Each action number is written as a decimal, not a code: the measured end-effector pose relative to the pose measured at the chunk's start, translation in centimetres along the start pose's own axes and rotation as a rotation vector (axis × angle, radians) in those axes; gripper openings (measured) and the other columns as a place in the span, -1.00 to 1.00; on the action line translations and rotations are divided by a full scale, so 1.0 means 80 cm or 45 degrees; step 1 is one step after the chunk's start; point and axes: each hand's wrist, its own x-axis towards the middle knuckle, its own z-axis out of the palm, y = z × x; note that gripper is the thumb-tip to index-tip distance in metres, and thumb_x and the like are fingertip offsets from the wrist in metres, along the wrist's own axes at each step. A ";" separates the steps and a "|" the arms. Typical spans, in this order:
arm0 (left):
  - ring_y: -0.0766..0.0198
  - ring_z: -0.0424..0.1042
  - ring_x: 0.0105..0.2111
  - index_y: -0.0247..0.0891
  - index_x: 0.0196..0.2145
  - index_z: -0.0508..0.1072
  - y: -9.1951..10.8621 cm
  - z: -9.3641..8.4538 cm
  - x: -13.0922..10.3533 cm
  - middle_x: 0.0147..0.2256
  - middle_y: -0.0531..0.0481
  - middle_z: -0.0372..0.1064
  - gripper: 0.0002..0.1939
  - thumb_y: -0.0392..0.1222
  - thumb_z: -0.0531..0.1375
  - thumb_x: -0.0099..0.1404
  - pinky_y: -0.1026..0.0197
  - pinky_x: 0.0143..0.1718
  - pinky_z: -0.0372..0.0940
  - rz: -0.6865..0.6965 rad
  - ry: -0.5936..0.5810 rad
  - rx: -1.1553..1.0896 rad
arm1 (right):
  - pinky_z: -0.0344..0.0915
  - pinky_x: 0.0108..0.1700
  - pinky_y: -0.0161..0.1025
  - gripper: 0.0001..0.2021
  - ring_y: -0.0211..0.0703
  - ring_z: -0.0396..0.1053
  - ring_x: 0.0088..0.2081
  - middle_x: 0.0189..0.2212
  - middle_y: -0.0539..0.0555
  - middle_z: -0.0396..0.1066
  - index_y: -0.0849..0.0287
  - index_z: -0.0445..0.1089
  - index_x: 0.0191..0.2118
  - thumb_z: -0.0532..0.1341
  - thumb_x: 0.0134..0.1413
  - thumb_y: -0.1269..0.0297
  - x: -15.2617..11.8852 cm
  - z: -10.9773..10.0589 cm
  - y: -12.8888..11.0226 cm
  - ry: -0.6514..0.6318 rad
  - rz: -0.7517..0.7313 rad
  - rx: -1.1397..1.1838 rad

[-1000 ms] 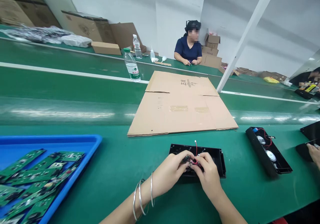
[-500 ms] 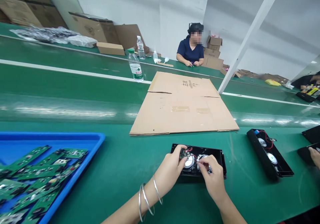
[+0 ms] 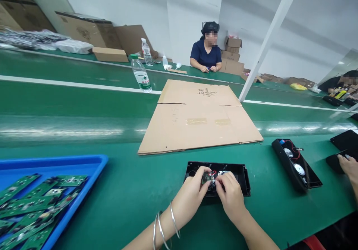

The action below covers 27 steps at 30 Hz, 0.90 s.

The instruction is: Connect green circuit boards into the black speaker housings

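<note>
A black rectangular speaker housing (image 3: 241, 181) lies on the green table in front of me, with round silver speakers inside, partly covered by my hands. My left hand (image 3: 192, 190), with silver bangles on the wrist, pinches a small green circuit board (image 3: 206, 178) over the housing. Red wires (image 3: 213, 173) show at the board's upper edge. Close beside it, my right hand (image 3: 229, 193) has thumb and fingers pressed together at the board's right side. What those fingertips hold is too small to make out.
A blue tray (image 3: 102, 164) of green boards stands at left. Flattened cardboard (image 3: 198, 130) lies beyond the housing. Another open housing (image 3: 292, 164) is at right, near another person's hand (image 3: 348, 166). A bottle (image 3: 141, 76) and a seated person (image 3: 206, 52) are farther back.
My right hand has moved left, from over the right speaker to the board in my left hand. The whole view has shifted slightly.
</note>
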 end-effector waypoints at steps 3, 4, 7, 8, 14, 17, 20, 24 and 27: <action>0.22 0.29 -0.49 -0.22 -0.17 0.22 0.002 0.002 -0.002 -0.60 0.10 0.17 -0.73 -0.19 -0.11 0.19 0.24 -0.45 0.14 0.022 -0.011 0.008 | 0.13 -0.44 -0.31 -0.79 -0.24 0.17 -0.45 -0.54 0.02 0.23 0.20 0.19 -0.48 -0.05 0.16 0.37 0.001 -0.001 0.000 -0.018 0.030 0.005; 0.21 0.30 -0.47 -0.21 -0.16 0.22 0.002 0.004 -0.003 -0.59 0.10 0.18 -0.73 -0.20 -0.12 0.19 0.24 -0.44 0.14 0.026 -0.013 0.006 | 0.12 -0.45 -0.31 -0.78 -0.24 0.17 -0.45 -0.54 0.02 0.22 0.20 0.18 -0.49 -0.05 0.15 0.38 0.001 -0.002 0.000 -0.024 0.031 -0.003; 0.19 0.32 -0.40 -0.21 -0.16 0.23 0.000 0.007 -0.002 -0.56 0.06 0.22 -0.72 -0.22 -0.13 0.20 0.23 -0.41 0.14 0.058 -0.002 0.025 | 0.12 -0.45 -0.31 -0.79 -0.24 0.15 -0.46 -0.55 0.02 0.22 0.20 0.18 -0.49 -0.04 0.15 0.38 0.001 -0.003 0.001 -0.049 0.007 -0.020; 0.19 0.32 -0.38 -0.21 -0.16 0.23 -0.001 0.007 -0.002 -0.54 0.05 0.24 -0.72 -0.23 -0.14 0.21 0.23 -0.40 0.14 0.076 0.004 0.036 | 0.12 -0.44 -0.31 -0.79 -0.24 0.16 -0.45 -0.54 0.02 0.23 0.20 0.19 -0.48 -0.04 0.16 0.38 0.001 -0.003 0.002 -0.061 -0.014 -0.016; 0.23 0.33 -0.42 -0.17 -0.15 0.23 -0.002 -0.007 0.000 -0.45 0.03 0.32 -0.71 -0.25 -0.16 0.22 0.25 -0.42 0.16 0.109 -0.116 0.137 | 0.14 -0.46 -0.31 -0.80 -0.24 0.19 -0.48 -0.54 0.01 0.25 0.19 0.24 -0.42 -0.02 0.18 0.31 -0.006 0.000 0.005 -0.043 0.017 0.052; 0.25 0.35 -0.40 -0.14 -0.15 0.25 -0.001 -0.015 0.000 -0.38 0.02 0.36 -0.70 -0.27 -0.15 0.22 0.26 -0.40 0.19 0.181 -0.191 0.173 | 0.21 -0.46 -0.30 -0.81 -0.23 0.23 -0.48 -0.52 0.01 0.27 0.21 0.24 -0.17 -0.01 0.17 0.26 -0.007 0.000 0.005 -0.071 0.098 0.097; 0.29 0.37 -0.41 -0.14 -0.18 0.26 -0.001 -0.018 0.000 -0.40 0.05 0.39 -0.72 -0.28 -0.14 0.22 0.29 -0.39 0.23 0.245 -0.213 0.064 | 0.26 -0.40 -0.26 -0.78 -0.19 0.27 -0.40 -0.44 0.05 0.32 0.17 0.24 -0.11 -0.03 0.19 0.28 -0.006 -0.001 0.004 -0.137 0.050 0.081; 0.32 0.40 -0.41 -0.16 -0.22 0.28 -0.001 -0.017 0.001 -0.46 0.07 0.39 -0.74 -0.30 -0.12 0.21 0.31 -0.36 0.26 0.252 -0.165 -0.008 | 0.27 -0.39 -0.22 -0.77 -0.15 0.28 -0.38 -0.41 0.11 0.34 0.22 0.27 -0.16 -0.05 0.20 0.28 -0.007 0.002 0.003 -0.062 0.035 0.002; 0.30 0.40 -0.42 -0.18 -0.19 0.29 0.001 -0.013 0.001 -0.51 0.06 0.38 -0.71 -0.32 -0.12 0.20 0.29 -0.36 0.25 0.222 -0.151 0.052 | 0.26 -0.39 -0.22 -0.78 -0.15 0.28 -0.38 -0.42 0.10 0.33 0.21 0.29 -0.19 -0.06 0.19 0.29 -0.008 0.007 0.002 -0.053 0.056 0.009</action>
